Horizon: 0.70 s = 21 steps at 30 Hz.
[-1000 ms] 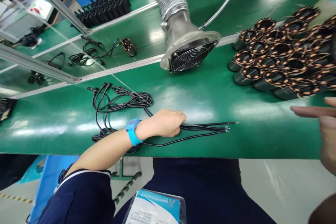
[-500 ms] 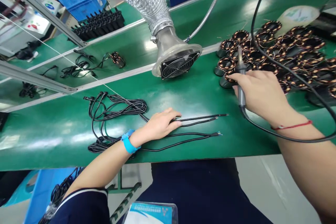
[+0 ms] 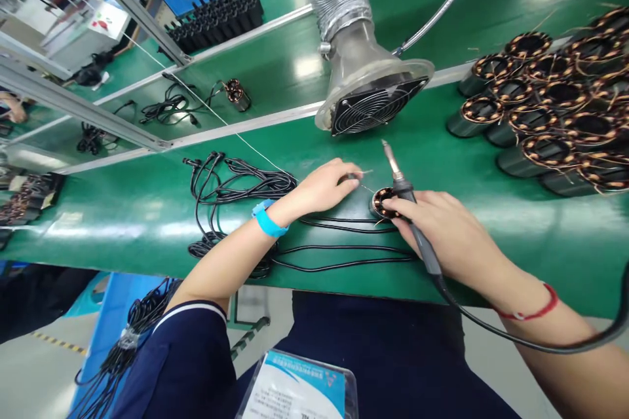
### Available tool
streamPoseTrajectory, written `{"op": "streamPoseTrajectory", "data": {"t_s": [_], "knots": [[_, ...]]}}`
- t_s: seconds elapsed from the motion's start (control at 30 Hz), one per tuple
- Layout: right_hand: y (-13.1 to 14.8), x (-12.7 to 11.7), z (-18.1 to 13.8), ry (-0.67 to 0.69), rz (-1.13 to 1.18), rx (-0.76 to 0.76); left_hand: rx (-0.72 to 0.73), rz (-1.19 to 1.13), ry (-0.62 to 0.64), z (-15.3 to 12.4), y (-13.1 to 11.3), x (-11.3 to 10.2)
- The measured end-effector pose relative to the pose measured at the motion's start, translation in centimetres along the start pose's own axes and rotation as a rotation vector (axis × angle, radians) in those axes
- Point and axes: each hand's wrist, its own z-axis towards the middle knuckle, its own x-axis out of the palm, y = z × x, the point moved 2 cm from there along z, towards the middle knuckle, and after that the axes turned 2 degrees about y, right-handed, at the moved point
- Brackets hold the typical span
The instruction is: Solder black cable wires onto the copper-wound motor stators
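Observation:
My right hand (image 3: 442, 229) is closed round a grey-handled soldering iron (image 3: 425, 250), its metal tip pointing up and away. With thumb and finger the same hand also grips a small motor stator (image 3: 378, 201) with copper windings, just above the green bench. To its left, my left hand (image 3: 327, 188) is closed in a pinch on a thin wire (image 3: 366, 172) whose end sticks out past the fingertips. Black cables (image 3: 344, 247) lie below both hands, some of their right ends hidden by my right hand. Their coils (image 3: 250, 183) rest left of my left hand.
A fume extractor hood (image 3: 378, 105) with a fan grille hangs close beyond my hands. Many stators (image 3: 545, 150) stand grouped at the right. A thin pale line (image 3: 221, 119) slants across from upper left. Beneath the bench at left, a blue bin (image 3: 105, 321) holds more cables.
My right hand has come left from the stator group, bringing one stator and the iron. My left hand has lifted off the cables and now pinches a thin wire. The view has shifted.

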Motion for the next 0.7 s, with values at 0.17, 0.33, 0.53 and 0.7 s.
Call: {"op": "streamPoseTrajectory", "data": {"t_s": [0.17,0.33,0.53,0.7], "knots": [[0.3,0.6,0.0,0.013,0.104,0.176,-0.049,-0.326,0.271,-0.3,0.5,0.2],[0.2,2.0,-0.1,-0.039,0.141,0.192,-0.168,-0.763,0.214,0.1,-0.8,1.6],[-0.3,2.4,-0.6,-0.082,0.042,0.283,-0.198,-0.692,0.046,0.0,-2.0,2.6],[-0.5,2.4,-0.8,-0.089,0.063,0.311,-0.122,-0.546,0.082,-1.1,-2.0,2.4]]}}
